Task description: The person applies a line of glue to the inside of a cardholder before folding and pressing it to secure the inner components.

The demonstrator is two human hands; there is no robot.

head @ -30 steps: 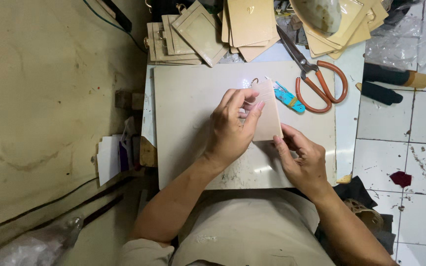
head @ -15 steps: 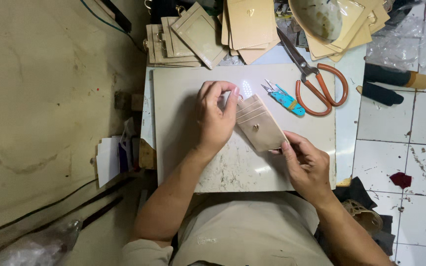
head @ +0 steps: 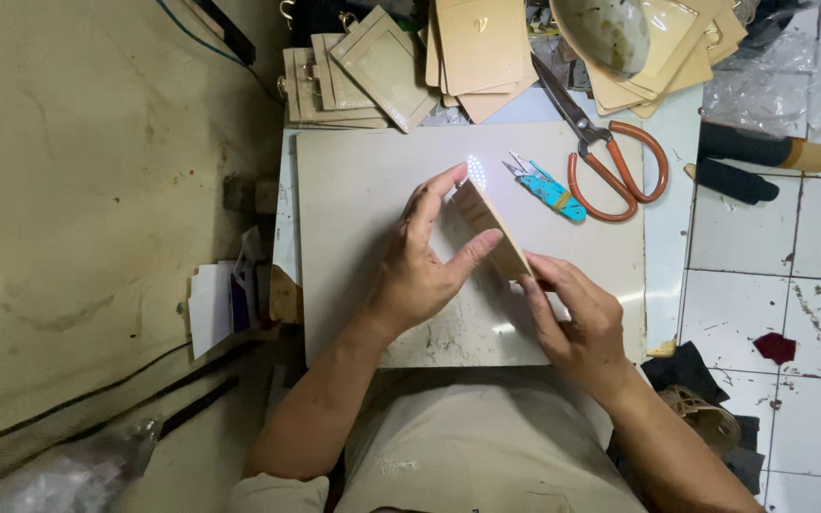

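Observation:
I hold a small tan leather card holder (head: pixel 492 228) tilted on edge above a pale work board (head: pixel 353 180). My left hand (head: pixel 425 261) grips it from the left, fingers at its top corner and thumb against its face. My right hand (head: pixel 577 318) pinches its lower right corner. A shiny clear patch shows at the holder's upper tip.
Small turquoise thread snips (head: pixel 548 188) and orange-handled scissors (head: pixel 610 157) lie on the board's right part. Stacks of tan card holders (head: pixel 372 62) line the far edge. A dark roll (head: pixel 762 150) lies on the tiled floor at right. A stained beige surface (head: pixel 78 190) fills the left.
The card holder lay flat under both hands a second ago. It has since been lifted and turned up on edge, with my left hand shifting to its top corner.

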